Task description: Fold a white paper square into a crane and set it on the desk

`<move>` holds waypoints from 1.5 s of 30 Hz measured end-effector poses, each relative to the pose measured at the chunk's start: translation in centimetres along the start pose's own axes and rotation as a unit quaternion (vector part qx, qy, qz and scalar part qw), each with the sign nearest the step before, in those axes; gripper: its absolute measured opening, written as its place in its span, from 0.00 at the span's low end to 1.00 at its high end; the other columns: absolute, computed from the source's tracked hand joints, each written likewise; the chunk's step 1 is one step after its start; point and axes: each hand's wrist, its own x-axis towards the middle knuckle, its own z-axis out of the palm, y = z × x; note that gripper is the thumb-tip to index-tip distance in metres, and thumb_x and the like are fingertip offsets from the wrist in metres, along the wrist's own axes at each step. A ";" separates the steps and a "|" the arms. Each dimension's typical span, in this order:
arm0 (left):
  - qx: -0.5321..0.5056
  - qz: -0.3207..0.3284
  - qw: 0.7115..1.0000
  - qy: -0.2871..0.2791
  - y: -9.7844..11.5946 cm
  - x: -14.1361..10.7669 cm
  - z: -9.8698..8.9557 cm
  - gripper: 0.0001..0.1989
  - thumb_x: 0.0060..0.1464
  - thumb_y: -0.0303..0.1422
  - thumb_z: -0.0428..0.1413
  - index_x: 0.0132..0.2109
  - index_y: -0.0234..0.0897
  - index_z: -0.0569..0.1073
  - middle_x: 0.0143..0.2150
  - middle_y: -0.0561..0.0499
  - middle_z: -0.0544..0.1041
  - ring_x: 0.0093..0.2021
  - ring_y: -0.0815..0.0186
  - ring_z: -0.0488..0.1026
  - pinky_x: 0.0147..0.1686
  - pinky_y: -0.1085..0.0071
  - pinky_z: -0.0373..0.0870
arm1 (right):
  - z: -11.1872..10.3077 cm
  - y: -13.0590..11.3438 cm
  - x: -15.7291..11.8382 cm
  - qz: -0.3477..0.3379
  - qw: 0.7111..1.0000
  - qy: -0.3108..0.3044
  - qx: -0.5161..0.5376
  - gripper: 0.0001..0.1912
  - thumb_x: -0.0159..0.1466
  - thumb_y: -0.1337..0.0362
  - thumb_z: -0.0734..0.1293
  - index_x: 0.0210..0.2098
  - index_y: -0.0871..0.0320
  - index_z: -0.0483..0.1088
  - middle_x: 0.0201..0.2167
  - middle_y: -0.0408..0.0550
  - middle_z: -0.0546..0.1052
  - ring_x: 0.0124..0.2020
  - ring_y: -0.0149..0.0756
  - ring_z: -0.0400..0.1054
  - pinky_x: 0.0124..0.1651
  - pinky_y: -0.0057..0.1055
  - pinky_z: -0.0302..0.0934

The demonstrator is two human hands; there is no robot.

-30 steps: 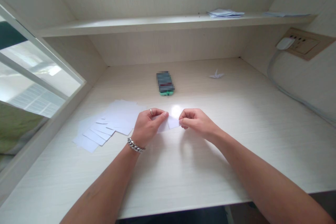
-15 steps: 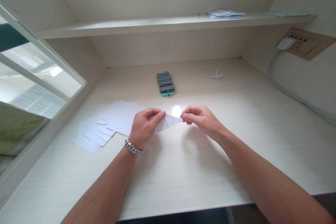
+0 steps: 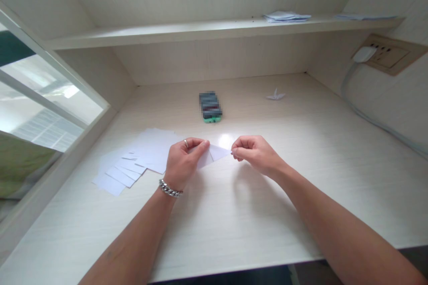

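Observation:
A folded piece of white paper [image 3: 214,153] is stretched between my two hands above the desk, its narrow tip pointing right. My left hand [image 3: 185,160], with a ring and a chain bracelet, pinches the wide part between thumb and fingers and hides some of it. My right hand [image 3: 256,153] is closed on the pointed tip with thumb and forefinger. Left of my left hand, several loose white sheets [image 3: 155,147] lie overlapping on the desk.
A pixelated dark object with a green end [image 3: 210,107] lies mid-desk. A small folded paper crane [image 3: 276,95] is at the back right. Papers [image 3: 287,17] rest on the shelf [image 3: 167,35]. A cable [image 3: 374,122] runs from the wall socket [image 3: 394,55] down the right side.
My right hand's fingers have curled slightly more around the paper's tip. My left hand has hardly moved.

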 end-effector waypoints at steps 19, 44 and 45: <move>-0.004 0.005 0.983 -0.182 0.2 -1.2 1.6 0.08 0.50 0.35 0.59 0.29 0.35 0.78 0.27 0.51 0.77 0.26 0.68 0.70 0.26 0.73 0.65 | 1.5 0.3 0.3 0.009 0.996 0.005 0.090 0.09 0.56 0.60 0.69 0.27 0.60 0.72 0.25 0.43 0.73 0.28 0.31 0.66 0.33 0.30 0.59; 0.014 -0.003 0.977 -0.215 0.4 -1.1 1.3 0.11 0.52 0.38 0.59 0.30 0.34 0.76 0.28 0.50 0.77 0.28 0.68 0.71 0.29 0.73 0.66 | 0.6 0.0 0.5 0.066 0.982 0.064 0.166 0.10 0.53 0.60 0.72 0.24 0.60 0.73 0.23 0.44 0.74 0.26 0.31 0.67 0.31 0.28 0.59; 0.018 -0.002 0.976 -0.216 0.4 -1.1 1.3 0.11 0.52 0.38 0.59 0.30 0.34 0.76 0.28 0.50 0.77 0.28 0.68 0.71 0.29 0.73 0.66 | 0.7 -0.1 0.5 0.074 0.980 0.066 0.175 0.10 0.54 0.60 0.71 0.23 0.60 0.73 0.23 0.45 0.75 0.27 0.31 0.67 0.31 0.29 0.59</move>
